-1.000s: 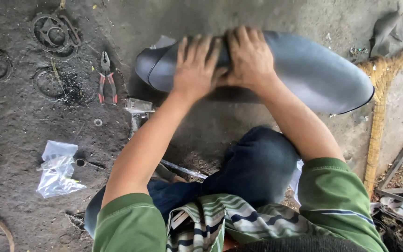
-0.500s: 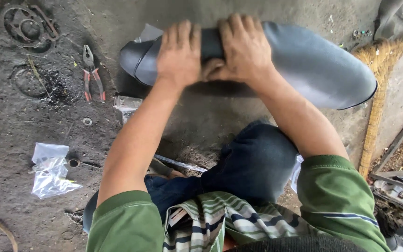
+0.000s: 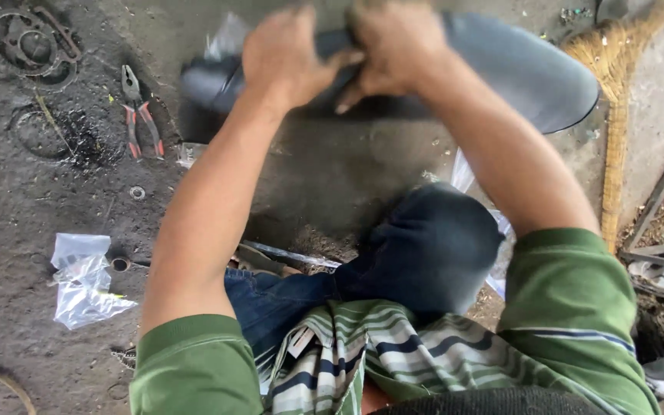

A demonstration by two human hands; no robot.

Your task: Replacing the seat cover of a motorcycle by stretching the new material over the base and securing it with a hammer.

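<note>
Arms outstretched — left hand (image 3: 290, 58) and right hand (image 3: 393, 50) clamp curled fingers on the grey seat (image 3: 516, 65).

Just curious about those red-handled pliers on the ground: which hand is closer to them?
Left. The left hand grips the dark seat just right of the pliers; the right hand is farther right.

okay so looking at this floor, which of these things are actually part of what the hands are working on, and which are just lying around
In hand:
- grey padded seat, lying on the floor
- left hand and right hand, both pressed on the seat's narrow end

Lying about:
- red-handled pliers
- clear plastic bag
- round metal gear parts
- small washer
- straw broom
</note>
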